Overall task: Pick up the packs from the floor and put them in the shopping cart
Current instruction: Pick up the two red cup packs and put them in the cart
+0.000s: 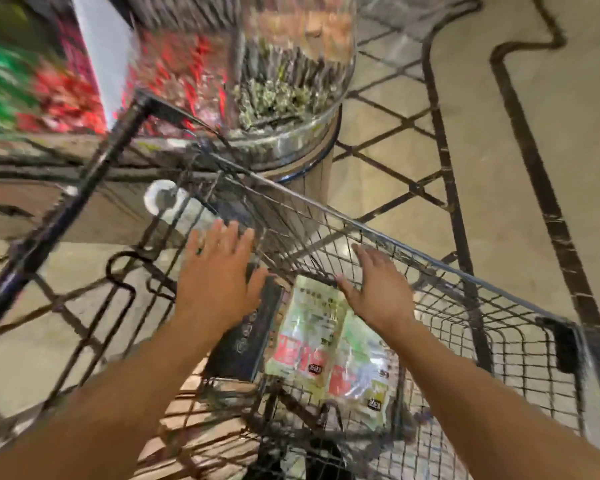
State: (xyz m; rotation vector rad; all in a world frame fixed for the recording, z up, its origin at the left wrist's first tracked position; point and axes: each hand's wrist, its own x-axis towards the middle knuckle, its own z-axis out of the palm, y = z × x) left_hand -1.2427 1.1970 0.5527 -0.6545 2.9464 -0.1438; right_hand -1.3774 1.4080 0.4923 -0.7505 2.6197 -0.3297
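Both hands are spread wide and hold nothing: the left hand (215,271) and the right hand (378,289) hover palm-down over the cart (465,299). Two packs (312,341) lie overlapping on the wire bottom of the basket, just below the right hand, beside a dark flat item (246,337). Behind the cart stands a clear round bin (291,98), blurred.

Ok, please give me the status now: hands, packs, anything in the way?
Left hand open, empty. Right hand open, empty, above packs. Packs lying in shopping cart. Nothing blocking.
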